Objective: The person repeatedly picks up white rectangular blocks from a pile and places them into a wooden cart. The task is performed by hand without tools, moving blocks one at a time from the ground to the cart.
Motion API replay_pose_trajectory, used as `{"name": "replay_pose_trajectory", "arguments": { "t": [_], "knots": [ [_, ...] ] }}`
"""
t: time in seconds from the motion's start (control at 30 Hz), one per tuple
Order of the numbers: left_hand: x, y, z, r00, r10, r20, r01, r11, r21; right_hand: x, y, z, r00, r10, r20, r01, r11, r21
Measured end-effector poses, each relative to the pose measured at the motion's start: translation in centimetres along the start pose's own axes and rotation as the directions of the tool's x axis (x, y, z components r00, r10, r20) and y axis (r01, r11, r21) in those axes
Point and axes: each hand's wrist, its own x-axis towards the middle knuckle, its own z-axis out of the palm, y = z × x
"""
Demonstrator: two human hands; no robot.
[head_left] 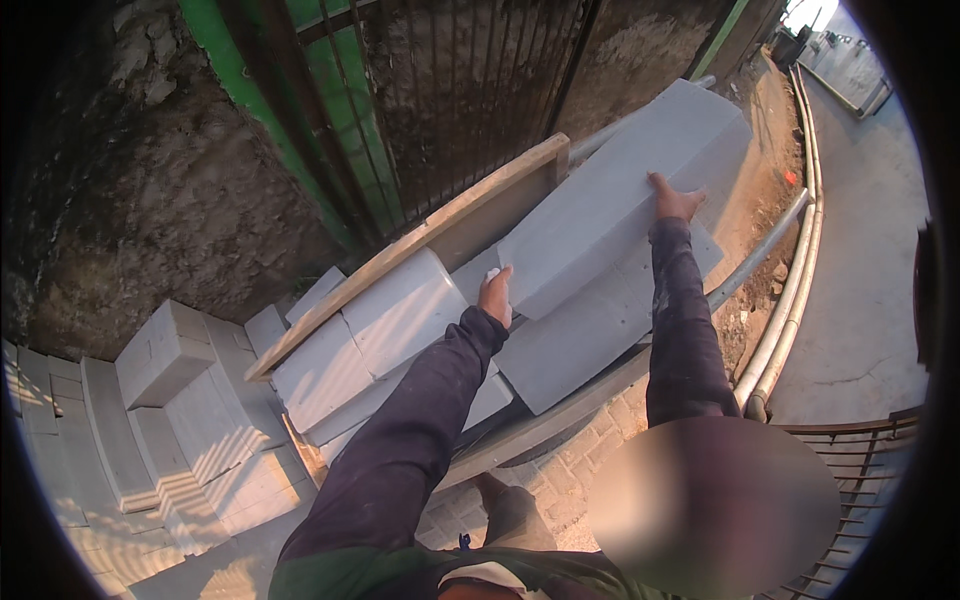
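Note:
A long light-grey concrete block lies slantwise on top of other blocks in a wooden-sided cart. My left hand grips its near left end; something white shows at the fingers. Against the block's right side is my right hand, its thumb toward the upper edge and its fingers spread along the face. Both hands hold this one block, though their undersides are hidden. Beneath it rests another wide grey block. Paler blocks sit to the left inside the cart.
Stacked grey blocks fill the left side. A wooden side board runs along the cart's far edge, before a barred gate. Metal handle bars project rightward. Long pipes border the road, and a metal grate stands lower right.

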Motion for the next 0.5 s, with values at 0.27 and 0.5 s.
{"name": "replay_pose_trajectory", "arguments": {
  "t": [0.27,0.5],
  "knots": [
    [0.8,1.1,-3.5,0.992,0.129,-0.015,-0.128,0.99,0.053,-0.1,5.5,6.4,0.991,0.109,0.081,-0.111,0.993,0.025],
    [-8.9,2.3,0.4,0.935,0.297,0.192,-0.349,0.681,0.644,-2.2,8.2,7.8,0.948,0.301,0.1,-0.281,0.943,-0.18]
  ]
}}
